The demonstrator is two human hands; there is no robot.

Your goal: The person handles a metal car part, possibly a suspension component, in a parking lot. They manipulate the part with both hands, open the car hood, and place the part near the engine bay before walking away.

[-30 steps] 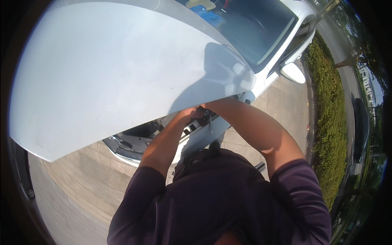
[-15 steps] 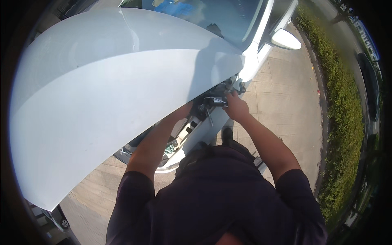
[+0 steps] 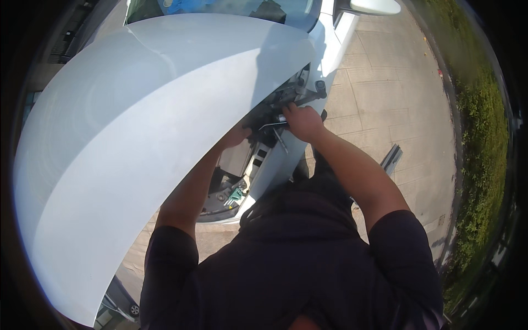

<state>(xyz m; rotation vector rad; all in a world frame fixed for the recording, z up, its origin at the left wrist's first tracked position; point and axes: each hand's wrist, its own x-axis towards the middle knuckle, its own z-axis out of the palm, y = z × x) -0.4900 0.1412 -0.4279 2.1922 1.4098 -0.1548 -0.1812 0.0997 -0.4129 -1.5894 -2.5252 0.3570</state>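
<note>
Under the raised white hood [image 3: 165, 93] of a car, both hands work in the engine bay near its fender [image 3: 294, 159]. My right hand [image 3: 302, 122] is curled over a dark part with a small pale patch; what its fingers grip is mostly covered. Beside it is a thin bent silver rod [image 3: 269, 125], and a straight metal rod [image 3: 281, 141] slants below. My left hand [image 3: 237, 136] reaches in under the hood edge, its fingers partly lost in shadow among dark parts. A grey metal arm with a dark knobbed end [image 3: 320, 88] sticks out above my right hand.
A green item [image 3: 238, 194] sits in the bay near the car's front. The windshield [image 3: 220, 8] and side mirror [image 3: 375, 6] are at the top. A long grey metal piece [image 3: 391, 159] lies on the paving [image 3: 396, 110], which a hedge [image 3: 481, 137] borders.
The view has shifted, so the car sits higher and further left. My right hand has slid leftward over the dark cylinder that showed beside it before. My left hand shows more.
</note>
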